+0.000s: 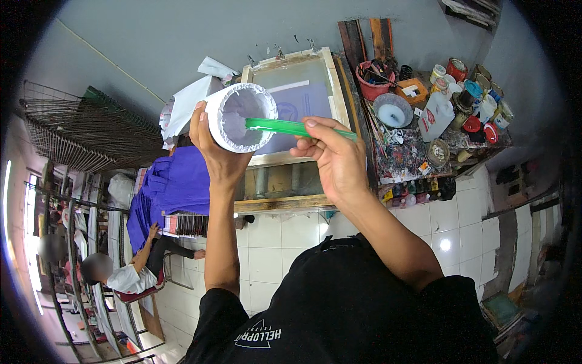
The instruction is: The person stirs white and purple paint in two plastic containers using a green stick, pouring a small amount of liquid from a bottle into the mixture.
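Observation:
My left hand (219, 159) is wrapped round a white tub (216, 121), tilted so that its mouth faces me. Pale, whitish paste coats the inside wall and the rim. In my right hand (339, 159) is a green plastic stick (282, 126), pinched between thumb and fingers. Its far end reaches into the tub; whether it is a spoon or a spatula is hidden in the paste. Behind the tub lies a screen-printing frame (332, 76) with a purple mesh and a faint round design, clamped at its back edge.
Purple cloth (179, 182) drapes at the left, beside white paper (189, 109). On the stained right-hand table (394, 168) stand a pink bucket (371, 91), a bowl of bluish paste (391, 112), a plastic jug (435, 118) and several paint cans. A seated person (130, 276) touches the cloth. Wire racks (85, 130) stand far left.

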Available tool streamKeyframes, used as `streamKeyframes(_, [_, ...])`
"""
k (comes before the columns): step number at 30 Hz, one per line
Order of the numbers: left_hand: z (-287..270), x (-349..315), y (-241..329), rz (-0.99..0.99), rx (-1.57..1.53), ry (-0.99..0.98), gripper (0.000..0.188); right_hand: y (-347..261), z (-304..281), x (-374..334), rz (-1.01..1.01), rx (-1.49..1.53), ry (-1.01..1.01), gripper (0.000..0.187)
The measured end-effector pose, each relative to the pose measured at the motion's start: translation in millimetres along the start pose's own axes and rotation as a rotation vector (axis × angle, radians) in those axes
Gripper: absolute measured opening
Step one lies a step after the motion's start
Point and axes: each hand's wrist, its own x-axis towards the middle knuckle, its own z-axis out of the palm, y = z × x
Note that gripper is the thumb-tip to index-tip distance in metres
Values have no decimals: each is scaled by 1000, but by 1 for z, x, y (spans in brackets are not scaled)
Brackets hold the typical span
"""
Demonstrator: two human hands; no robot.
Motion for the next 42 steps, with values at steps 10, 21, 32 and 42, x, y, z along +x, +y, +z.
streamKeyframes(10, [24, -26, 23, -571, -381, 32, 114, -38, -13, 2, -84, -150, 47, 29])
streamKeyframes(21, [14, -32, 70, -915, -565, -188, 114, -102, -59, -10, -102, -174, -28, 26])
streamKeyframes(32, [-36, -113, 92, -1227, -620, -314, 115, -181, -68, -33, -272, -906, 3, 19])
streamKeyframes(42, [-16, -152, 95, -1265, -601, -271, 118, -100, -69, 1, -303, -1822, -1119, 15])
